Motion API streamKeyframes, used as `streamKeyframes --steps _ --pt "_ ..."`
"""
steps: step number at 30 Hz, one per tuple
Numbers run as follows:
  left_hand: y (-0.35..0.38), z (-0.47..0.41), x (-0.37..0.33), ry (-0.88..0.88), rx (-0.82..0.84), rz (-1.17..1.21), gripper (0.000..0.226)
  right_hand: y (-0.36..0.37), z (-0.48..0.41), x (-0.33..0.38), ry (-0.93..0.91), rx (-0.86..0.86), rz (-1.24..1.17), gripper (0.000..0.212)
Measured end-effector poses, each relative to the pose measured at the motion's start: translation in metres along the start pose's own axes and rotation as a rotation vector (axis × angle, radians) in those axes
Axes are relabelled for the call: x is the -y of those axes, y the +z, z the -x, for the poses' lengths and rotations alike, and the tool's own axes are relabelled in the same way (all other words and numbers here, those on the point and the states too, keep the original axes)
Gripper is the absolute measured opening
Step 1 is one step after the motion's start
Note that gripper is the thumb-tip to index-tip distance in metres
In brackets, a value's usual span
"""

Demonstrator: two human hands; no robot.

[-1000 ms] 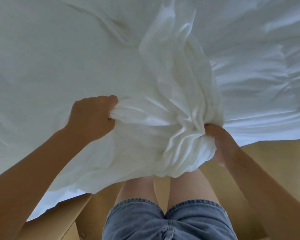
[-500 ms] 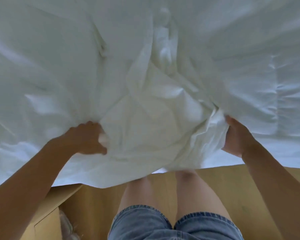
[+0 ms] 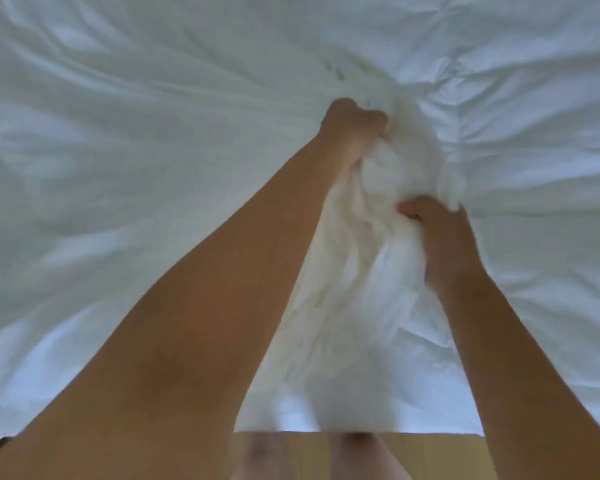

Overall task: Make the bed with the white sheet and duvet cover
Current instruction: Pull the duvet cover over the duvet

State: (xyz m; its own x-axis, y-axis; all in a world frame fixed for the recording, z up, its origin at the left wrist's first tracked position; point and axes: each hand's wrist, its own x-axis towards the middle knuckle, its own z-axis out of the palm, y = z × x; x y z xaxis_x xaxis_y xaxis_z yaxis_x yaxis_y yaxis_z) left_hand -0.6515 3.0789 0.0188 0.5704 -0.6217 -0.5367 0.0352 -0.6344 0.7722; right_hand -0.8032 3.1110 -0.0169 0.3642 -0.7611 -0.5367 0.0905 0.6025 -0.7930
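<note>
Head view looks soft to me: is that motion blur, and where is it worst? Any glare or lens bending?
Head view: soft all over, worst on the bunched white fabric between the left hand and right hand, where folds smear together; no hard glare, just even cool light with mild shadows in the creases; wide-angle bending stretches the forearms and curves the creases toward the edges.

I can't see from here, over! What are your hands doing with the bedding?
Left hand fisted in bunched white fabric, reaching far over the bed. Right hand gripping the same bunch, nearer. Fabric still wrinkled. Nothing in the way.
</note>
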Motion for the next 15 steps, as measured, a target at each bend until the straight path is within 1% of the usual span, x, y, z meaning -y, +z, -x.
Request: streamKeyframes --steps 1,2,3,4,5,6,7,8,10,12,14,15 --pt "0.017 0.002 -0.009 0.034 0.050 0.047 0.012 -0.021 0.000 0.003 -0.024 -0.111 -0.087 0.011" --pt "0.034 0.006 -0.010 0.027 0.135 0.077 0.010 -0.038 -0.002 0.002 0.003 -0.198 -0.141 0.012" --pt "0.049 0.010 -0.001 -0.008 0.230 0.053 0.015 -0.048 -0.007 -0.005 0.066 -0.250 -0.154 0.013" --pt "0.058 0.014 0.014 -0.059 0.307 -0.048 0.028 -0.052 -0.012 -0.014 0.149 -0.262 -0.116 0.014" --pt "0.062 0.015 0.035 -0.106 0.362 -0.203 0.044 -0.052 -0.017 -0.023 0.235 -0.231 -0.043 0.014" --pt "0.060 0.015 0.057 -0.144 0.401 -0.366 0.054 -0.050 -0.021 -0.028 0.316 -0.163 0.025 0.015" --pt "0.053 0.013 0.076 -0.161 0.413 -0.469 0.060 -0.048 -0.026 -0.031 0.381 -0.110 0.061 0.018" --pt "0.044 0.013 0.089 -0.175 0.415 -0.477 0.062 -0.045 -0.032 -0.031 0.418 -0.072 0.051 0.022" --pt "0.027 0.015 0.104 -0.151 0.429 -0.375 0.058 -0.037 -0.049 -0.026 0.410 -0.041 -0.040 0.026" --pt "0.016 0.025 0.103 -0.107 0.451 -0.335 0.048 -0.022 -0.071 -0.013 0.393 -0.033 -0.034 0.023" --pt "0.007 0.034 0.102 -0.080 0.426 -0.342 0.045 -0.009 -0.087 0.001 0.349 -0.103 0.019 0.013" --pt "0.001 0.039 0.104 -0.084 0.393 -0.335 0.046 -0.011 -0.094 0.004 0.298 -0.181 0.002 0.010"
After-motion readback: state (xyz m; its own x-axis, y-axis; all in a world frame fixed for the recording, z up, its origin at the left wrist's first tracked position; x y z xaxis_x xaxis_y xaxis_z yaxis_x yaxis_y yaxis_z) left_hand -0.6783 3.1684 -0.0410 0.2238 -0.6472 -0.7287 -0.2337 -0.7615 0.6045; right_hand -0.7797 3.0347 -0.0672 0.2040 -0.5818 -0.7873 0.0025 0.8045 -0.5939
